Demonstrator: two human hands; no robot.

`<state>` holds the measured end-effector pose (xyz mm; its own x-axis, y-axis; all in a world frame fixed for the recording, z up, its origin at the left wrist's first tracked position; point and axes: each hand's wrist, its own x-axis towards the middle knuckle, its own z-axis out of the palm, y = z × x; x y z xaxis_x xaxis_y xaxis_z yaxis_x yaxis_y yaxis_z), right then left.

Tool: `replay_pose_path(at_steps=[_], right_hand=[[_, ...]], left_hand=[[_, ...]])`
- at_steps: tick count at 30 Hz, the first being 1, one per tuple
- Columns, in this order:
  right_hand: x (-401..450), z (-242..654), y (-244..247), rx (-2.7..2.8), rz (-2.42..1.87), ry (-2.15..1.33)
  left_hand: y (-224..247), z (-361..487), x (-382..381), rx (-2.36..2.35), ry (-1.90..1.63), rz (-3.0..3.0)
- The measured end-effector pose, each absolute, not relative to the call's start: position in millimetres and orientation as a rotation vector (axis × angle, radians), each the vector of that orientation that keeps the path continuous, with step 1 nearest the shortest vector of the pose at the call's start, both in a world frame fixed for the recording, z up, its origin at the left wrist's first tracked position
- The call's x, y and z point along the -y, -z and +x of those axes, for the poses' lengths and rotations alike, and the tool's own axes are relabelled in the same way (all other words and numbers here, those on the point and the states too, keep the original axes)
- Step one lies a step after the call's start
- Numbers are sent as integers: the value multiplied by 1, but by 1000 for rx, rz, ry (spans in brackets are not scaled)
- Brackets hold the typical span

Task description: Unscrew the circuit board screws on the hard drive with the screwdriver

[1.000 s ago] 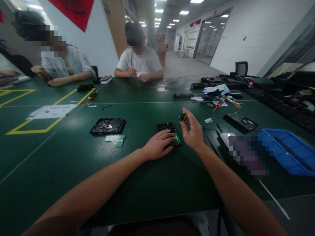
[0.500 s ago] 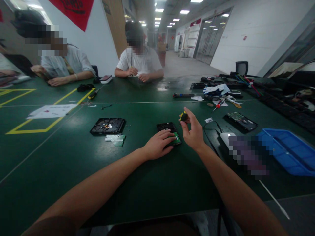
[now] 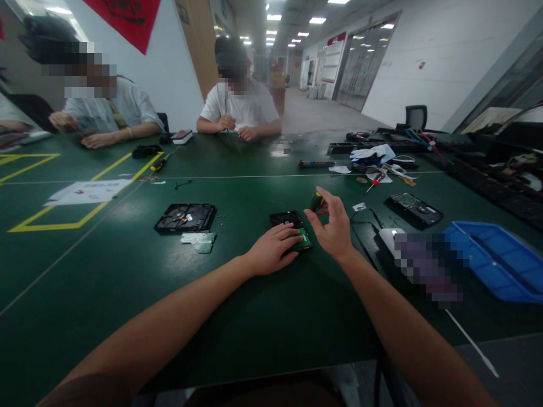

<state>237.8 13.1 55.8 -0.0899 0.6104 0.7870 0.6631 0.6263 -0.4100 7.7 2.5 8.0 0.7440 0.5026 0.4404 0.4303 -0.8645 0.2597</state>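
Observation:
Under my left hand is a black hard drive with a green circuit board. That hand lies over the drive with its fingers stretched out, covering much of the left side. My right hand pinches the yellow and black handle of a screwdriver just above the drive's right side. The screwdriver's shaft and tip cannot be made out. To the left lie another black drive and a loose circuit board, with a few tiny screws close by.
A blue tray, a third drive and a partly blurred device with a cable are on the right. Gloves and tools lie farther back. Two people sit across the table. A paper sheet is at left.
My right thumb and fingers have shifted round the screwdriver handle, the thumb now reaching farther left. The handle looks slightly turned. My left hand and the drive stay in place.

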Motion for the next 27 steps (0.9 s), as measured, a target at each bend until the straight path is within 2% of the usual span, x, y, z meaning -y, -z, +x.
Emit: replay_pose_path(at_steps=[10, 17, 23, 27], right_hand=[[-14, 238, -51, 1793, -1021, -30], [-15, 237, -53, 1751, -1013, 49], [-16, 238, -48, 1763, -989, -83], [-15, 237, -51, 1771, -990, -13]], left_hand=[[-7, 9, -2, -764, -777, 2792], [-7, 9, -2, -761, -776, 2802], [-6, 8, -3, -754, -783, 2805], [-6, 8, -3, -747, -788, 2799]])
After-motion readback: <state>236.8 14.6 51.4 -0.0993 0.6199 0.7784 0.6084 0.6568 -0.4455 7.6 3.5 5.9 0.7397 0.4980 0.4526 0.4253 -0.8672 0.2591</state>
